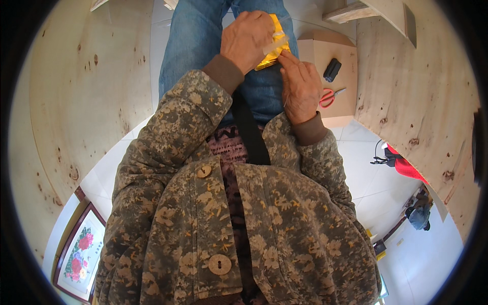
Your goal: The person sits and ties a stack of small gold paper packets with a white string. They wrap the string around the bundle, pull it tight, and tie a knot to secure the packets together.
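A shiny gold foil packet (265,62) rests on the thigh of my jeans. A pale, translucent strip like tape (275,46) lies across it. My left hand (247,40) is closed at the packet's left side, its curled fingers gripping it; the fingertips are partly hidden. From the right, my right hand (302,87) reaches in with fingers stretched out. Its foremost fingertips press on the packet's lower right edge, and the rest of that hand is off it.
Right of my legs sits a cardboard box (338,53) bearing red-handled scissors (328,98) and a small black object (332,70). Knotted plywood panels stand on the left (101,76) and right (401,86). A red item (406,165) shows beneath the right panel. A framed flower picture (79,259) is at lower left.
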A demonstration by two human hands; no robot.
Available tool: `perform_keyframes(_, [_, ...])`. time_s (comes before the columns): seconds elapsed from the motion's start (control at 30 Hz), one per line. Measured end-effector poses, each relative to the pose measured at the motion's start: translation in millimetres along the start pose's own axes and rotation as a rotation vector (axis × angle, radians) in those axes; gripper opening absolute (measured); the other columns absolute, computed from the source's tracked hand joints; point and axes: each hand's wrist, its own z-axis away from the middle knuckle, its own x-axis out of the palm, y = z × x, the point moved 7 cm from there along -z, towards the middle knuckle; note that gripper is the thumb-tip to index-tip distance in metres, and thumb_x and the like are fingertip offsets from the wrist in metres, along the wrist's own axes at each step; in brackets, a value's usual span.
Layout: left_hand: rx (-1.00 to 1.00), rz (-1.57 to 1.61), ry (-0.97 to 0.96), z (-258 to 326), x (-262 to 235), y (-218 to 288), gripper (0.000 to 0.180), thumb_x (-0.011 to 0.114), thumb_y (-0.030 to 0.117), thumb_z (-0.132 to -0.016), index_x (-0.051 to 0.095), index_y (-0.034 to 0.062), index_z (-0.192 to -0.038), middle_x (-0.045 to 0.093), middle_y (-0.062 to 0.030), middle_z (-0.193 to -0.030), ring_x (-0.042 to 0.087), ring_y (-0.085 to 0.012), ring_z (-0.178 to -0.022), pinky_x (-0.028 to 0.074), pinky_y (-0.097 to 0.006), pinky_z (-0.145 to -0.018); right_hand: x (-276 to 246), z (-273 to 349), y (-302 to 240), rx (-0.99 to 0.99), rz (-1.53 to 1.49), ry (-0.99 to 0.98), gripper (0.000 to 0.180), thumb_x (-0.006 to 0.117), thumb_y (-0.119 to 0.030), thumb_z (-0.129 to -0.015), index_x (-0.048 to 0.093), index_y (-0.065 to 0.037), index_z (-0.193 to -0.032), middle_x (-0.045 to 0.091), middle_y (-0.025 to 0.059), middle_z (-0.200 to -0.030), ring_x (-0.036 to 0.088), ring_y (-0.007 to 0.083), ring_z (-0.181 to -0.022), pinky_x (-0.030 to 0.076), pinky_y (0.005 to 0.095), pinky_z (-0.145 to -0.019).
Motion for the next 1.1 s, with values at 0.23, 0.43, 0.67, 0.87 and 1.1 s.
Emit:
perform_keyframes(0.23, [-0.072,-0.051,-0.104,-5,3,-5,0.021,0.057,0.023,-0.096,0.067,0.0050,-0.094,0.069,-0.0111,-0.094,0.065,-0.0310,-0.086,0.055,-0.040,-0.078,2,4,3,-0.028,-0.034,0.009,0.028,0.072,-0.006,-0.081,0.071,-0.006,-0.109,0.071,0.0054,-0.118,0.062,0.0220,-0.085,0.053,0.0339,-0.075])
perform_keyframes(0.43, [-0.049,-0.048,-0.116,-3,-1,-4,0.021,0.058,0.023,-0.096,0.069,0.0055,-0.098,0.071,-0.0099,-0.097,0.067,-0.0283,-0.091,0.056,-0.039,-0.079,2,7,3,-0.045,-0.013,0.009,0.028,0.073,-0.007,-0.082,0.071,-0.007,-0.110,0.071,0.0052,-0.120,0.064,0.0227,-0.090,0.051,0.0341,-0.077])
perform_keyframes(0.67, [-0.016,0.019,-0.046,3,-3,-7,0.020,0.063,0.022,-0.094,0.073,0.0076,-0.104,0.073,-0.0095,-0.110,0.070,-0.0266,-0.095,0.057,-0.035,-0.084,0,7,4,-0.033,-0.005,-0.017,0.029,0.074,-0.008,-0.081,0.071,-0.007,-0.110,0.070,0.0053,-0.122,0.065,0.0235,-0.097,0.049,0.0337,-0.078])
perform_keyframes(0.87, [-0.028,0.080,-0.032,7,-2,-8,0.019,0.065,0.018,-0.093,0.074,0.0072,-0.106,0.072,-0.0093,-0.112,0.070,-0.0258,-0.098,0.057,-0.034,-0.085,-1,5,2,-0.035,0.003,-0.030,0.031,0.075,-0.008,-0.079,0.071,-0.007,-0.110,0.069,0.0045,-0.123,0.064,0.0236,-0.098,0.048,0.0332,-0.079])
perform_keyframes(1.1, [0.045,0.043,-0.040,7,-5,-3,0.021,0.066,0.019,-0.093,0.072,0.0081,-0.109,0.070,-0.0090,-0.118,0.066,-0.0261,-0.107,0.055,-0.034,-0.089,-2,4,1,-0.054,0.032,-0.052,0.034,0.075,-0.009,-0.078,0.070,-0.007,-0.111,0.068,0.0028,-0.125,0.062,0.0219,-0.099,0.048,0.0334,-0.080])
